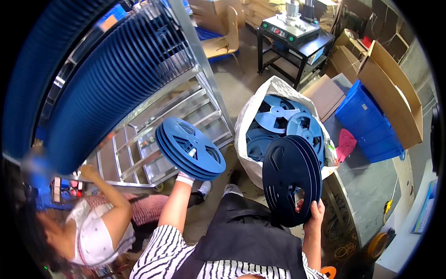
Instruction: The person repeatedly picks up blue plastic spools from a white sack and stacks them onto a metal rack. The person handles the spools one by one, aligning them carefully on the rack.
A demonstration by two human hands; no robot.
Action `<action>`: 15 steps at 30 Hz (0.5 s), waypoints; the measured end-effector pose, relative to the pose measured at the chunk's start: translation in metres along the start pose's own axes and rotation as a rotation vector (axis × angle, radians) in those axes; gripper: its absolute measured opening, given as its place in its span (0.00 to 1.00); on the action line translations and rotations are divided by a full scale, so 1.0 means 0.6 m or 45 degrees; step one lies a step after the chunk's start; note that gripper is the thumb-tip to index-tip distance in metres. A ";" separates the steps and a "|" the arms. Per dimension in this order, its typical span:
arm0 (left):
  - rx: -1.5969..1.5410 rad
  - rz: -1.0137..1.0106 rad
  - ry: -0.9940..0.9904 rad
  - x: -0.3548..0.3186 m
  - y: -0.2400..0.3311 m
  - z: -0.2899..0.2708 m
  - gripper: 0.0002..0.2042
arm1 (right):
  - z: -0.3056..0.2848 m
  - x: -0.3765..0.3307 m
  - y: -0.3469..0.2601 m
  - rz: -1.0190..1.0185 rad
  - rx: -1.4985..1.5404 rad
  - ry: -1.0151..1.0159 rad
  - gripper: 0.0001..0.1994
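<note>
My left hand (185,178), in a white glove, carries a small stack of blue plastic reels (202,151), tilted beside a metal rack. Most of that hand is hidden beneath the reels; a white-covered fingertip shows in a cutout. On the right, my right hand (314,213) grips the lower edge of several dark reels (284,179), held upright with fingers through a cutout. Just beyond them stands a white woven sack (251,109) filled with loose blue reels (277,111). The dark reels overlap its near side.
A metal rack (216,100) bears long rows of blue reels (116,83). Another person (100,223) sits or crouches at the lower left. A blue crate (367,121), a cardboard box (395,93) and a pink cloth (345,145) are at right. A machine on a black table (302,49) stands behind.
</note>
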State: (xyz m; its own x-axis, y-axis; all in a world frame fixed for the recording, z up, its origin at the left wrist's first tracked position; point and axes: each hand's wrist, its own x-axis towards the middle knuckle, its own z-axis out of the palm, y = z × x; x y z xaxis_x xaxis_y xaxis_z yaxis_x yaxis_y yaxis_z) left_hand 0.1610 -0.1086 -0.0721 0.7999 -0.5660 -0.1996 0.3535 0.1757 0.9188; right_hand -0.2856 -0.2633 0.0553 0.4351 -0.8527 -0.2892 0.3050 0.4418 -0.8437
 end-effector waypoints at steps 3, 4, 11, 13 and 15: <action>-0.063 -0.097 0.014 0.126 0.015 -0.013 0.24 | 0.030 0.028 0.012 0.047 -0.031 0.091 0.25; -0.080 -0.119 0.010 0.171 0.014 -0.014 0.25 | 0.043 0.037 0.014 0.052 -0.052 0.127 0.26; -0.059 -0.230 0.050 0.466 0.042 -0.037 0.25 | 0.125 0.092 0.026 0.164 0.007 0.379 0.29; 0.008 -0.237 0.093 0.544 0.078 -0.052 0.26 | 0.140 0.102 0.031 0.207 0.060 0.433 0.29; 0.038 -0.248 0.130 0.607 0.093 -0.069 0.26 | 0.160 0.111 0.034 0.224 0.086 0.496 0.29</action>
State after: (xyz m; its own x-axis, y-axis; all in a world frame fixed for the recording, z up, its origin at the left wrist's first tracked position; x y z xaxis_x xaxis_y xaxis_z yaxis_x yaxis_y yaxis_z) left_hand 0.4921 -0.2717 -0.1075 0.7635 -0.5022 -0.4061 0.4927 0.0464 0.8690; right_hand -0.1694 -0.2842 0.0624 0.1367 -0.7987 -0.5860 0.3150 0.5959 -0.7387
